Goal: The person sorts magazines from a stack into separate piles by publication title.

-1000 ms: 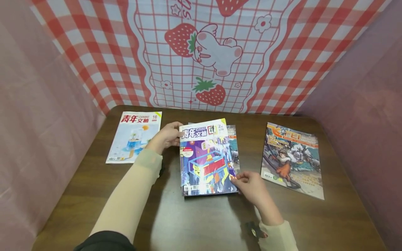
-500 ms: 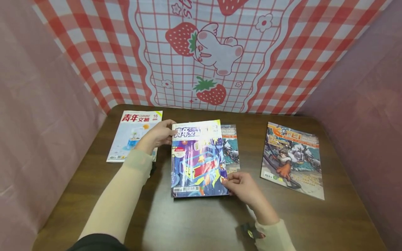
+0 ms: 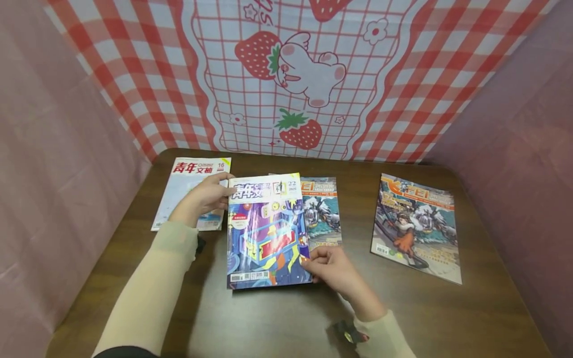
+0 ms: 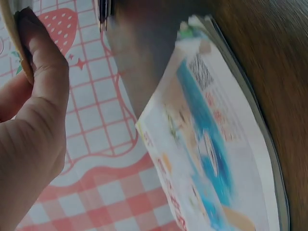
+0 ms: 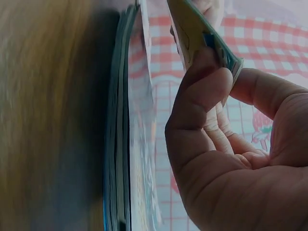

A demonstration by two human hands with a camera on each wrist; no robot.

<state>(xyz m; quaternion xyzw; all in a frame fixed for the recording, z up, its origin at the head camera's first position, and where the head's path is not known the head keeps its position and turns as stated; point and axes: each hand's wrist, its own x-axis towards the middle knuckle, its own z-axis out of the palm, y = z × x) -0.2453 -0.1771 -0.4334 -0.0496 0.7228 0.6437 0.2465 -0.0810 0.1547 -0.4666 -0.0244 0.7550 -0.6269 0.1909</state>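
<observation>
A purple magazine [image 3: 268, 233] with a glossy, colourful cover is held up over the middle of the table by both hands. My left hand [image 3: 205, 195] grips its upper left edge, and my right hand [image 3: 331, 271] pinches its lower right corner between thumb and fingers, as the right wrist view also shows. Behind and partly under it, a grey-teal magazine [image 3: 321, 216] lies on the table; its left part is hidden. To the left lies a white and light-blue magazine [image 3: 183, 191], partly covered by my left hand; its cover [image 4: 202, 139] also shows in the left wrist view.
Another grey-teal magazine [image 3: 416, 226] with an orange title lies tilted at the right. In the right wrist view, stacked magazine edges [image 5: 118, 144] lie on the wooden table [image 3: 268, 328]. A red-checked strawberry cloth [image 3: 304, 74] hangs behind; pink cloths [image 3: 40, 164] flank the sides.
Both hands have carried the purple magazine leftward and slightly nearer, uncovering more of the grey-teal magazine behind it. The left hand now covers more of the white magazine.
</observation>
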